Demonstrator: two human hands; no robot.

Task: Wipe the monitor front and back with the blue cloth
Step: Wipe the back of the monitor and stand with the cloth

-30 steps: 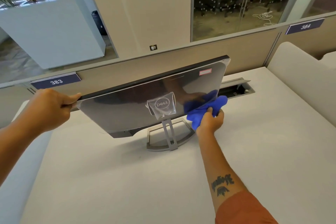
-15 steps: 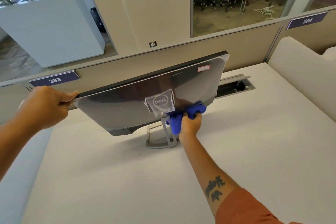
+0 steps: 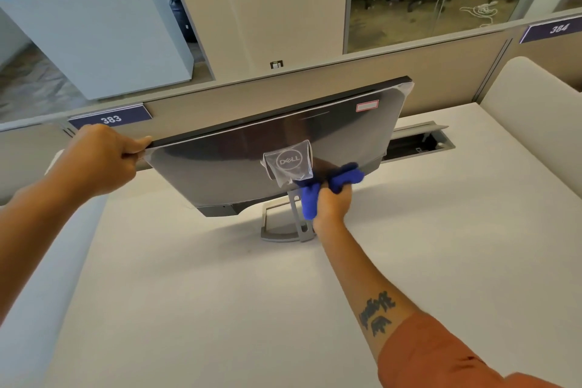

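Note:
A Dell monitor [image 3: 239,164] stands on the white desk with its glossy grey back turned toward me and tilted. Its screen side is hidden. My left hand [image 3: 100,161] grips the monitor's upper left corner. My right hand [image 3: 332,201] holds a crumpled blue cloth [image 3: 341,181] pressed against the lower back of the monitor, just right of the logo and above the silver stand [image 3: 293,224].
The white desk [image 3: 252,309] stretches toward me. A cable hatch [image 3: 422,143] lies open behind the monitor's right end. Beige partition panels with labels 383 [image 3: 110,118] and 384 [image 3: 559,29] close the far side. A padded divider [image 3: 535,110] borders the right.
My right hand with the cloth swept from the monitor's right lower back leftward to beside the stand, then shifted slightly right. My left hand kept its grip on the corner.

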